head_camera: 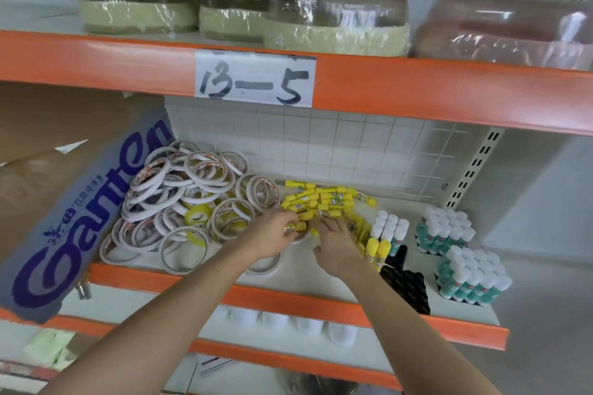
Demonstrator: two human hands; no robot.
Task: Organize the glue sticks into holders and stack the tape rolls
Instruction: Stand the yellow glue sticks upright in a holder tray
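While both hands reach onto the middle shelf (321, 279), the left hand (272, 236) pinches 1 yellow glue stick (296, 228) between thumb and fingertips, just in front of the loose heap of yellow sticks (324, 200). The right hand (335, 245) lies palm down beside it with fingers spread and slightly bent over the near edge of that heap; whether it holds anything cannot be told. The heap sits at mid-shelf against the white wire grid (353, 151). To its left the tape rolls (189, 199) lie in a jumbled pile, white ones with a yellow roll (197, 216) among them. To the right, a few sticks stand upright in a black holder (407, 285), and 2 packs of teal-and-white sticks (459, 256) stand farther right. A cardboard box (70, 202) printed "Ganten" leans at the left end. The orange beam above carries a label (255, 78) reading "13-5".
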